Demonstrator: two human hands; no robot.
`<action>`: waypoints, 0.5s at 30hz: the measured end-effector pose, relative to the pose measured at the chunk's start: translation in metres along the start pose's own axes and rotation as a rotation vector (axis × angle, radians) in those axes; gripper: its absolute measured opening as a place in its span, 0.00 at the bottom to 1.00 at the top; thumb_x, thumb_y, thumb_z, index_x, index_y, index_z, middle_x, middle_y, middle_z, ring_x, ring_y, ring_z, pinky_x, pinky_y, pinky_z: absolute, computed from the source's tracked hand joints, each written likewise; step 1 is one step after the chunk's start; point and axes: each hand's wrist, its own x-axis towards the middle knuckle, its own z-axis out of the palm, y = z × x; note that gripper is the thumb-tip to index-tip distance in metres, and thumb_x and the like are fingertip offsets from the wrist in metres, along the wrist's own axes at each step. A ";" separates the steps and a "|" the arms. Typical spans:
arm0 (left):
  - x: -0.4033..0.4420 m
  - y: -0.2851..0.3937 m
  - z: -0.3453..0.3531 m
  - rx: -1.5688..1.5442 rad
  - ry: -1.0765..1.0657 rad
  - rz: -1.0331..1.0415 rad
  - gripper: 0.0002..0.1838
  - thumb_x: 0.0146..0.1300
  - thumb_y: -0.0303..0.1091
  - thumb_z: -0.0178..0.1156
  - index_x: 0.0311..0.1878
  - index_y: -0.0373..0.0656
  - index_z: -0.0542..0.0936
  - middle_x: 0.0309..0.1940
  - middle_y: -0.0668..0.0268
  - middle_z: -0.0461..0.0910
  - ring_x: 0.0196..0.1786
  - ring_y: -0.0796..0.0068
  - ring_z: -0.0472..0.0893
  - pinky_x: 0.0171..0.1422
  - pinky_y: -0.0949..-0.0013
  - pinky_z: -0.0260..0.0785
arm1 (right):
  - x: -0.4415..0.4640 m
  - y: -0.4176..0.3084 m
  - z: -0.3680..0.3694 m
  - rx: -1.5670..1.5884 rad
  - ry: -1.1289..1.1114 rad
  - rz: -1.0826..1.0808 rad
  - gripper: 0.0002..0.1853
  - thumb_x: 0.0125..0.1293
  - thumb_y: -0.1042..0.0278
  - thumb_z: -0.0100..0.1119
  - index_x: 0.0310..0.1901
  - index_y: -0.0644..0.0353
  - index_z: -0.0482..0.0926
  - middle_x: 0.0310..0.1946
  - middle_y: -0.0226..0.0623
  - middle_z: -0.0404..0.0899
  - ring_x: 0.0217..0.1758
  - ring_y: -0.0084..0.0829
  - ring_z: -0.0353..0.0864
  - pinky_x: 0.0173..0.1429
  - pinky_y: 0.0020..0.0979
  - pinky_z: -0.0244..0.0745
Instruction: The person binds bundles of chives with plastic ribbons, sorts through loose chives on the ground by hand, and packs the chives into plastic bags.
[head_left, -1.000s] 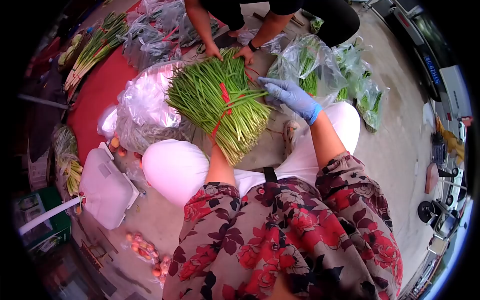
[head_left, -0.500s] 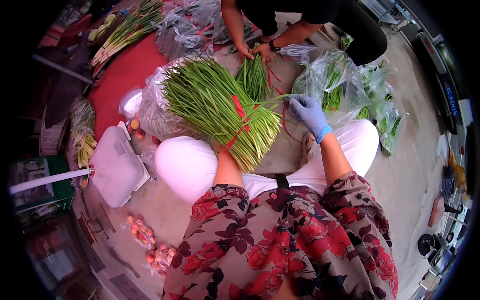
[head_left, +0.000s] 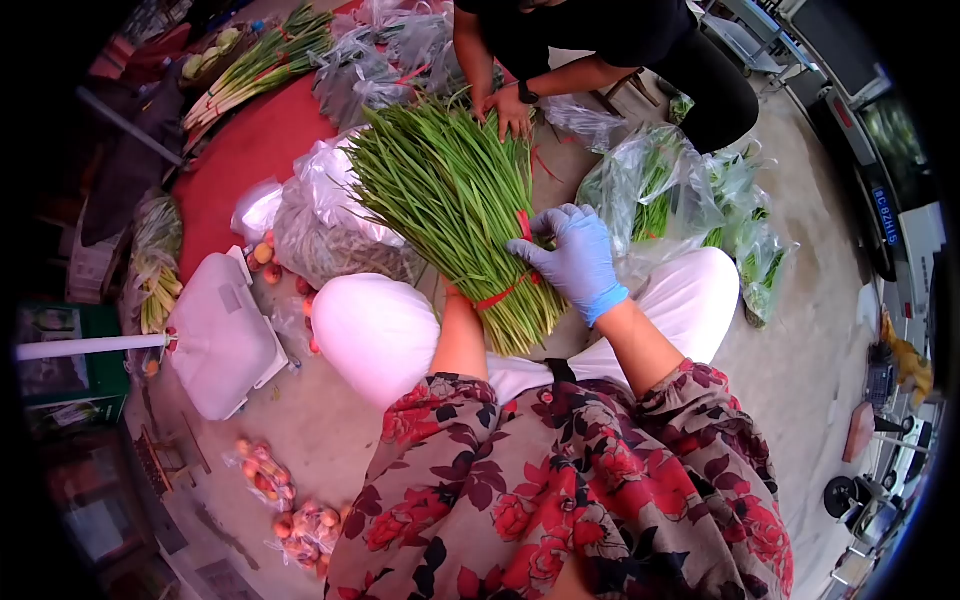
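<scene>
A large bundle of long green stems, which look like garlic chives (head_left: 455,205), leans over my lap with its cut ends toward me. Red ties (head_left: 505,290) circle its lower part. My right hand (head_left: 572,255), in a blue glove, is closed on the bundle's right side, with thumb and fingertips by the upper red tie. Only the forearm of my left arm shows; my left hand is hidden beneath the bundle, supporting it from the left. Across from me, another person's hands (head_left: 508,110) are at the far, leafy end of the bundle.
Clear plastic bags of greens (head_left: 650,195) lie to the right, near a parked vehicle (head_left: 880,190). On the left are a white scale-like box (head_left: 222,335), bags of round fruit (head_left: 310,530) and a plastic sack (head_left: 335,225). Leeks (head_left: 265,65) lie on red cloth at far left.
My right hand has moved left from a loose stem onto the bundle. The bundle has shifted slightly right and turned more upright. The other person's smaller bunch is now hidden behind it.
</scene>
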 end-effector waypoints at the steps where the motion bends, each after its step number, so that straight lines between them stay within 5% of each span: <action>1: 0.001 0.001 0.000 -0.005 -0.007 0.003 0.35 0.62 0.62 0.44 0.61 0.43 0.66 0.57 0.59 0.70 0.56 0.58 0.72 0.60 0.54 0.67 | 0.001 0.002 0.004 0.003 -0.029 0.024 0.14 0.49 0.54 0.65 0.24 0.56 0.79 0.25 0.39 0.74 0.34 0.40 0.71 0.38 0.39 0.65; 5: 0.002 0.003 -0.005 -0.010 -0.007 0.016 0.34 0.62 0.62 0.43 0.61 0.43 0.66 0.56 0.59 0.71 0.56 0.58 0.72 0.59 0.54 0.67 | -0.002 0.009 0.010 0.202 -0.040 0.158 0.10 0.54 0.63 0.62 0.25 0.61 0.78 0.22 0.38 0.75 0.29 0.38 0.73 0.35 0.38 0.68; 8: 0.000 0.002 -0.013 -0.006 0.003 0.011 0.34 0.62 0.62 0.43 0.61 0.43 0.66 0.56 0.59 0.71 0.56 0.58 0.72 0.59 0.54 0.67 | -0.012 0.023 0.027 0.600 -0.090 0.440 0.09 0.58 0.67 0.61 0.30 0.65 0.77 0.24 0.33 0.76 0.26 0.23 0.72 0.33 0.26 0.68; 11: -0.004 0.003 -0.024 0.002 0.028 0.022 0.34 0.62 0.61 0.43 0.61 0.43 0.66 0.56 0.59 0.71 0.56 0.57 0.72 0.59 0.54 0.67 | -0.023 0.032 0.046 0.652 0.020 0.368 0.10 0.61 0.66 0.59 0.33 0.66 0.77 0.24 0.31 0.76 0.27 0.18 0.70 0.34 0.23 0.68; 12: -0.006 0.005 -0.026 0.011 0.035 0.031 0.34 0.62 0.61 0.43 0.61 0.43 0.66 0.56 0.59 0.71 0.56 0.57 0.72 0.59 0.54 0.67 | -0.022 0.029 0.048 0.678 0.057 0.334 0.09 0.58 0.67 0.60 0.31 0.64 0.77 0.24 0.41 0.76 0.27 0.34 0.75 0.35 0.31 0.70; 15: -0.011 0.011 -0.030 0.026 0.053 0.060 0.34 0.62 0.61 0.43 0.61 0.43 0.66 0.56 0.59 0.71 0.55 0.57 0.72 0.59 0.54 0.68 | -0.022 0.021 0.044 0.547 -0.009 0.209 0.10 0.54 0.67 0.63 0.33 0.63 0.77 0.27 0.41 0.74 0.34 0.38 0.73 0.43 0.34 0.68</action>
